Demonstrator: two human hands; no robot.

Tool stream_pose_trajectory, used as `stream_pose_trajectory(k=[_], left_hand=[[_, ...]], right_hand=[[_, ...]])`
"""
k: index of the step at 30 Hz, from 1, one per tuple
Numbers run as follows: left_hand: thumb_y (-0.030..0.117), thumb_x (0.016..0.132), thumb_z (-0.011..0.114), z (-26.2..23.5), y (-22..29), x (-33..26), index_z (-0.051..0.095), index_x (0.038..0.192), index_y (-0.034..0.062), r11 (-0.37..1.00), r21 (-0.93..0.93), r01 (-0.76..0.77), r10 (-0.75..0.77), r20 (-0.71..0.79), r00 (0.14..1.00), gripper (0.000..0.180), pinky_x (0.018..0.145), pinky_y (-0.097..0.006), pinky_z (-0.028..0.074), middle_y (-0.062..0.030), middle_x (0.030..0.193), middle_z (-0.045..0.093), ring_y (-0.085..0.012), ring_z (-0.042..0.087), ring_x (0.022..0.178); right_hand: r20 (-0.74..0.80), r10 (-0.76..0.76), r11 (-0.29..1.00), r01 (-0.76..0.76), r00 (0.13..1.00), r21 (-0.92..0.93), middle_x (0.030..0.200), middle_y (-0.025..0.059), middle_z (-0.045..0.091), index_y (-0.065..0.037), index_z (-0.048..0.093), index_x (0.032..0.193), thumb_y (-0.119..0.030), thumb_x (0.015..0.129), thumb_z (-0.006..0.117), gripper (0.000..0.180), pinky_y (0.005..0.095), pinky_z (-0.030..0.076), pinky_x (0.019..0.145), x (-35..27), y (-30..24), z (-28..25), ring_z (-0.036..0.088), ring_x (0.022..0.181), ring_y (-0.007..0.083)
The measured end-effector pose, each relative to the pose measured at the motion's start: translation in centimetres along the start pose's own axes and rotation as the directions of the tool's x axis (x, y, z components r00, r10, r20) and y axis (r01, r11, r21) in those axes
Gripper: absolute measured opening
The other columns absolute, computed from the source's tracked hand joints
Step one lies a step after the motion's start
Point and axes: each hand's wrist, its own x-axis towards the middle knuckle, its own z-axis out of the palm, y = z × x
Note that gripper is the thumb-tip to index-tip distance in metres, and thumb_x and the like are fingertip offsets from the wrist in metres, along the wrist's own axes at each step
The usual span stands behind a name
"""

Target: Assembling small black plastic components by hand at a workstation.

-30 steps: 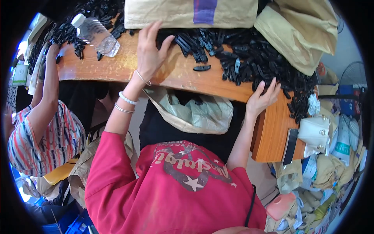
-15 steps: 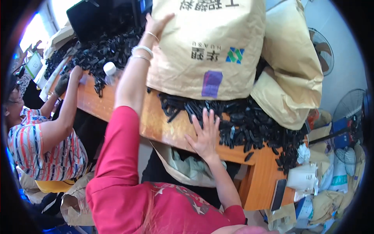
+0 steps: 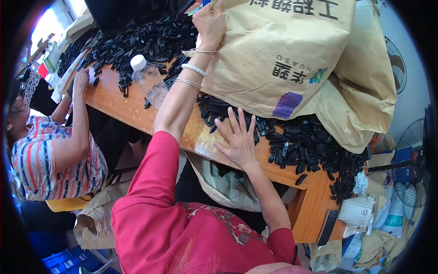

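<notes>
A large tan paper sack [image 3: 255,68] with dark print and a purple patch stands tilted on the wooden table. My left hand [image 3: 211,25], arm stretched forward, has its fingers closed round the sack's left edge. My right hand [image 3: 239,141] is open, fingers spread, by the table's near edge and just short of the sack's lower edge. Small black plastic parts [image 3: 301,150] lie heaped under and in front of the sack; my right fingertips reach the nearest of them. The sack hides what lies behind it.
A clear bottle [image 3: 153,84] with a white cap stands left of my left forearm. More black parts [image 3: 137,45] cover the far left table, where a co-worker [image 3: 59,150] sits. A second tan sack [image 3: 365,91], a phone [image 3: 327,227] and a white bag [image 3: 356,210] are at right.
My left hand, earlier spread against the sack's side, is now closed on its edge. The sack has shifted right and tilted. My right hand stays open near the table edge.
</notes>
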Motion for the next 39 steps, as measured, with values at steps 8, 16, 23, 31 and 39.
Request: stream_pose_trajectory(k=[8, 16, 23, 31, 39], left_hand=[[0.013, 0.089, 0.06, -0.9, 6.2, -3.1, 0.061, 0.078, -0.0027, 0.953, -0.26, -0.153, 0.118, -0.144, 0.983, 0.019, 0.049, -0.035, 0.039, -0.0197, 0.061, 0.053, -0.0247, 0.048, 0.049], [0.006, 0.081, 0.063, -0.9, 9.7, -5.1, 0.065, 0.079, 0.0015, 0.935, -0.242, -0.261, 0.202, -0.243, 0.949, 0.005, 0.053, -0.04, 0.042, -0.0163, 0.062, 0.055, -0.0339, 0.055, 0.058], [0.005, 0.085, 0.058, 0.8, 9.6, -3.4, 0.065, 0.098, 0.0014, 0.978, -0.012, -0.209, 0.208, -0.048, 0.977, 0.016, 0.06, -0.041, 0.046, -0.0188, 0.073, 0.061, -0.0359, 0.059, 0.068], [0.026, 0.092, 0.055, -3.9, 1.5, -1.2, 0.05, 0.125, 0.0005, 0.933, 0.001, 0.36, -0.294, 0.58, 0.759, 0.042, 0.068, -0.032, 0.048, -0.0163, 0.087, 0.063, -0.0209, 0.06, 0.08], [0.055, 0.084, 0.057, -14.2, -2.8, -17.1, 0.036, 0.133, -0.0044, 0.927, 0.354, 0.128, -0.295, 0.47, 0.832, 0.08, 0.108, -0.045, 0.025, -0.0283, 0.132, 0.042, -0.0409, 0.036, 0.127]], right_hand=[[-0.019, 0.023, 0.999, -0.023, 1.0, -0.04, 0.152, 0.0117, 0.022, -0.031, 0.039, 0.139, -0.042, 0.07, 0.073, 0.077, 0.0663, 0.011, 0.105, 0.5, -0.2, -0.1, 0.016, 0.14, 0.0356], [0.044, 0.055, 0.997, -0.052, 0.998, -0.058, 0.15, 0.0083, 0.027, -0.022, 0.043, 0.138, -0.04, 0.072, 0.071, 0.074, 0.0644, 0.004, 0.107, 0.2, -0.4, 0.5, 0.018, 0.141, 0.0289], [0.038, 0.036, 0.998, -0.034, 0.999, -0.059, 0.149, 0.0098, 0.029, -0.021, 0.04, 0.14, -0.035, 0.074, 0.069, 0.073, 0.0633, 0.009, 0.107, 0.5, -0.5, 0.4, 0.021, 0.14, 0.0286], [-0.023, 0.016, 0.999, -0.017, 1.0, -0.049, 0.145, 0.0098, 0.035, -0.017, 0.046, 0.135, -0.033, 0.072, 0.071, 0.069, 0.0574, 0.013, 0.109, 0.2, 0.3, 0.3, 0.027, 0.137, 0.0282], [-0.184, 0.091, 0.977, -0.123, 0.979, -0.172, 0.136, 0.0098, 0.04, -0.019, 0.052, 0.129, -0.044, 0.068, 0.073, 0.068, 0.0654, 0.015, 0.103, 0.1, 0.1, 0.5, 0.03, 0.132, 0.0281]])
